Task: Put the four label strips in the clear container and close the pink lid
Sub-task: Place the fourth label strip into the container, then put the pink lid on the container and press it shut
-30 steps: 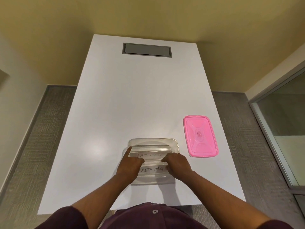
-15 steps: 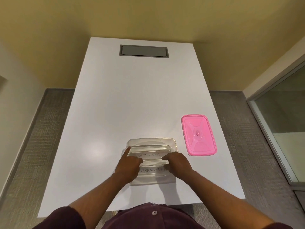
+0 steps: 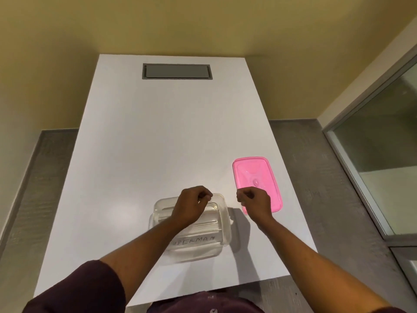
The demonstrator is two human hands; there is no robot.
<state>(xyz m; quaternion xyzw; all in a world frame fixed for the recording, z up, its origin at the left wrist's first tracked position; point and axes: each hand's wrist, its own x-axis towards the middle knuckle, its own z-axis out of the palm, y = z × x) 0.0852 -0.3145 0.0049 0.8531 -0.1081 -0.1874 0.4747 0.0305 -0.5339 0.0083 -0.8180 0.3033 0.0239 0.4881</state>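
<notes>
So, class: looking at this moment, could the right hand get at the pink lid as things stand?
Probably yes. The right hand hovers at the near left corner of the pink lid, which lies flat on the white table beside the clear container. Nothing sits on the lid or between it and the hand.

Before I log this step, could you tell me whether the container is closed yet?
Open: the lid lies on the table right of the container.

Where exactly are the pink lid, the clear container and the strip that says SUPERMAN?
pink lid [image 3: 255, 175]: head view, on its flat top near the middle.
clear container [image 3: 226, 231]: head view, on its right wall.
SUPERMAN strip [image 3: 196, 241]: head view, on the handwritten letters.
</notes>
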